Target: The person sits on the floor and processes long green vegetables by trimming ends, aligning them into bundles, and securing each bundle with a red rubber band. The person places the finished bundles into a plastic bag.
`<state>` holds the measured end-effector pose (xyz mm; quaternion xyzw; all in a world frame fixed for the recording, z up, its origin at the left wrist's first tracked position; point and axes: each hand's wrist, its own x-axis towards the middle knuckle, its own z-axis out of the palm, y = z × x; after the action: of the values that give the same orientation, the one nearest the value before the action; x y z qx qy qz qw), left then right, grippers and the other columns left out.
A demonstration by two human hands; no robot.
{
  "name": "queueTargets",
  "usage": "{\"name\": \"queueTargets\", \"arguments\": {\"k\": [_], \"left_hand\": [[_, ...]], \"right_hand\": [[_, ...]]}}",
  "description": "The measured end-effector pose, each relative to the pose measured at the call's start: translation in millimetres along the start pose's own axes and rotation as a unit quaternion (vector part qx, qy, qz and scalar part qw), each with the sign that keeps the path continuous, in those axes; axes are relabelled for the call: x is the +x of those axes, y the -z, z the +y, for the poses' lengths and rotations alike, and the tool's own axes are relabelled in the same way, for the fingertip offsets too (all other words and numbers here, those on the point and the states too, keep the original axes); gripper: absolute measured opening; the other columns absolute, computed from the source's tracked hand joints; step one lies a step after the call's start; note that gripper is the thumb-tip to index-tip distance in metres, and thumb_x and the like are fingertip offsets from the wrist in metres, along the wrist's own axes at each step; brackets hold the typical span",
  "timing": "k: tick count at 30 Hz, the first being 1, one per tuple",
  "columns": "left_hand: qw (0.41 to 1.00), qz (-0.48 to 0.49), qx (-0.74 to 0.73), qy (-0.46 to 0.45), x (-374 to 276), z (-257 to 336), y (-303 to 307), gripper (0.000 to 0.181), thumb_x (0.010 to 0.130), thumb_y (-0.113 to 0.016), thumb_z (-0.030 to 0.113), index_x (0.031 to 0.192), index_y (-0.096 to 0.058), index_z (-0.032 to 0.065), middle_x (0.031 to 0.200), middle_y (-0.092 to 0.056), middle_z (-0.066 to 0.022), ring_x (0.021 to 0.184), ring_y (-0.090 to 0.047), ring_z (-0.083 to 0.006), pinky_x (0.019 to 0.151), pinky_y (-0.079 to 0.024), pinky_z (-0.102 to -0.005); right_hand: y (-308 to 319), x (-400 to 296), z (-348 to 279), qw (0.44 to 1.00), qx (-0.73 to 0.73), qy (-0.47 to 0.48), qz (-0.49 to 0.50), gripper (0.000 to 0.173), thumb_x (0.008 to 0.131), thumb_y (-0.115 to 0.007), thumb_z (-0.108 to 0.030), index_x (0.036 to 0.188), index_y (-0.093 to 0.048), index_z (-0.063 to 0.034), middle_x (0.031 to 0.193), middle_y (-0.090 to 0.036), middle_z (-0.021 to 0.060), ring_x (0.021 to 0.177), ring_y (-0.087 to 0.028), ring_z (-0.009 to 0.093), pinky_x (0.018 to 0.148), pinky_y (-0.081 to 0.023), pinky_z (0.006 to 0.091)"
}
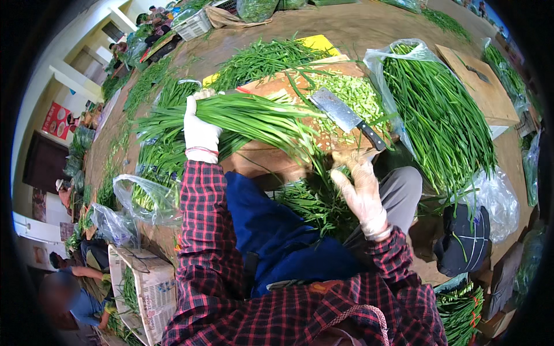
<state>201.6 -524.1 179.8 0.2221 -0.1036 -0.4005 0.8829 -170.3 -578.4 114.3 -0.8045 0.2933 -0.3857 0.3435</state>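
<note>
My left hand (201, 127), in a white glove, grips a bundle of green garlic chives (251, 114) whose pale ends point right, over a wooden board (264, 158). My right hand (361, 186), in a thin glove with a soiled one showing at the fingers, is near the board's front edge, thumb apart; no held thing is plain in it. A cleaver (339, 110) with a black handle lies on the board, on a heap of chopped pale stems (365, 93). More chives (268, 60) are piled behind the board. Loose leaves (316, 203) lie below it, between my knees.
At the right stands a large open plastic bag of chives (437, 112), beside a wooden-topped box (480, 86). A black bundle (463, 240) is at the lower right. A plastic crate (145, 298) stands at the lower left, with a co-worker (86, 289) beyond it. Chives cover ground to the left.
</note>
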Motion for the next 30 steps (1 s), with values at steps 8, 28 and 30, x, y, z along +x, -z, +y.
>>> {"name": "queueTargets", "arguments": {"k": [8, 28, 30], "left_hand": [[0.997, -0.037, 0.065, -0.001, -15.8, -23.9, -21.8, 0.023, 0.096, -0.054, 0.027, 0.092, -0.058, 0.005, 0.093, -0.062, -0.008, 0.091, -0.059, -0.0247, 0.101, -0.043, -0.0495], [0.985, -0.12, 0.1, 0.08, -28.4, -36.9, -43.4, 0.023, 0.096, -0.056, 0.027, 0.084, -0.054, 0.0076, 0.08, -0.055, -0.0035, 0.082, -0.055, -0.0235, 0.088, -0.049, -0.0442], [0.989, -0.072, 0.103, 0.084, -26.4, -37.7, -40.6, 0.021, 0.096, -0.057, 0.026, 0.085, -0.054, 0.0077, 0.079, -0.054, -0.0036, 0.081, -0.055, -0.0231, 0.088, -0.049, -0.0434]], "right_hand": [[-48.9, 85.2, -15.3, 0.954, 0.283, -0.096, -0.033, 0.031, 0.09, -0.064, -0.016, 0.114, -0.064, 0.0026, 0.103, -0.069, 0.0054, 0.091, -0.061, 0.012, 0.084, -0.047, 0.0265], [-24.2, 38.9, 2.6, 0.838, 0.472, -0.196, -0.192, 0.034, 0.094, -0.062, -0.028, 0.111, -0.065, 0.0004, 0.097, -0.069, 0.0055, 0.086, -0.063, 0.012, 0.079, -0.049, 0.0257], [-30.8, 38.8, 6.0, 0.91, 0.356, -0.184, -0.108, 0.017, 0.088, -0.065, -0.012, 0.099, -0.068, -0.0001, 0.087, -0.067, 0.0015, 0.079, -0.06, 0.009, 0.074, -0.048, 0.0232]]}}
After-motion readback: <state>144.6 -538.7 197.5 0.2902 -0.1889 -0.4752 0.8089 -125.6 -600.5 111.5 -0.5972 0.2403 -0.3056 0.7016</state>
